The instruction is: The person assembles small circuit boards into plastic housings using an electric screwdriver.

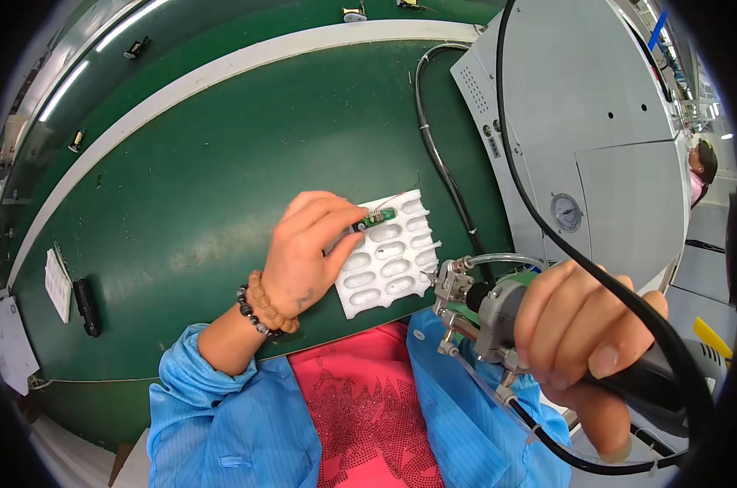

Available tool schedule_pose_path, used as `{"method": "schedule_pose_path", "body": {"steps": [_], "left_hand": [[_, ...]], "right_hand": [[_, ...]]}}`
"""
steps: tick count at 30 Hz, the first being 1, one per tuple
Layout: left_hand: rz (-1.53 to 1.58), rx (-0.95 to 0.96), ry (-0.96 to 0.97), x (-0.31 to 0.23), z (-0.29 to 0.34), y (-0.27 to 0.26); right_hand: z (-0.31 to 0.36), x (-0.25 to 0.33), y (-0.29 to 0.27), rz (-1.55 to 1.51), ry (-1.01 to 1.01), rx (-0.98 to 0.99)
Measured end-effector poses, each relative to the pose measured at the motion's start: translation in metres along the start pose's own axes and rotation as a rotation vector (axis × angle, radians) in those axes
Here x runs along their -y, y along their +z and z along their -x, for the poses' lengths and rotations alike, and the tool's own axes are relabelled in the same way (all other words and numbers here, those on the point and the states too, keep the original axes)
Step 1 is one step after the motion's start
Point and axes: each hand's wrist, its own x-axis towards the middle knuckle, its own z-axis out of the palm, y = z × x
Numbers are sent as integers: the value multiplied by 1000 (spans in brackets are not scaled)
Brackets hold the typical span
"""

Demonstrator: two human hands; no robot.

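My left hand pinches a small green circuit board between thumb and fingers; a dark part at its near end is mostly covered by the fingertips. Directly beneath lies a white moulded tray with rows of oval pockets. My right hand is wrapped round the thick grey and black body of a power screwdriver with metal fittings and air hoses. Its metal nose points left, close to the tray's right edge. I cannot tell whether the nose touches the tray.
A grey machine cabinet with a round gauge stands at the right. A black hose curves over the green table. Small parts lie beyond a pale rail. At the left are a black elongated object and a white pad.
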Motion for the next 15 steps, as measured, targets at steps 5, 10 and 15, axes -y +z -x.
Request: {"method": "schedule_pose_path", "body": {"steps": [5,10,15], "left_hand": [[61,-28,-52,8,6,6],[147,-47,-93,13,4,11],[209,-60,-136,16,3,11]], "right_hand": [[-13,-20,4,-27,-35,-3],[-26,-41,13,-9,-29,-77],[-37,-62,20,-24,-38,-91]]}}
